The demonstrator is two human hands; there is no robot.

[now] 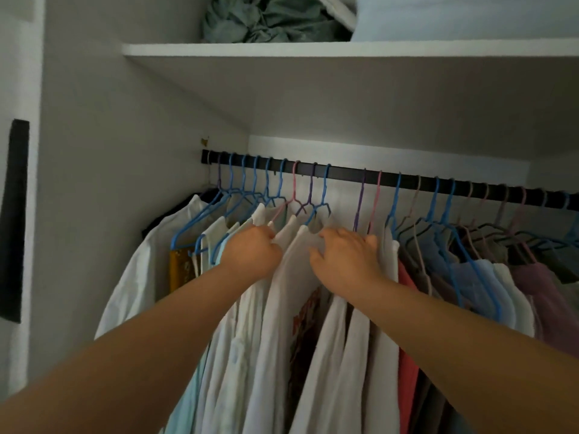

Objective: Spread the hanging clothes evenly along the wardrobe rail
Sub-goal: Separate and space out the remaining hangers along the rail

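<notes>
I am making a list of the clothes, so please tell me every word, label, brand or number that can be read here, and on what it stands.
No text can be read.
White T-shirt between the left hand and the right hand: a red and dark print, perhaps letters, folded and blurred, unreadable.
Yellow patterned garment: a pattern only, no words.
Hangers, rail, shelf: no labels visible.

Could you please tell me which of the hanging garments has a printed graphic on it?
The white T-shirt between the two hands, with a red print; the white garments beside it look plain.
</notes>
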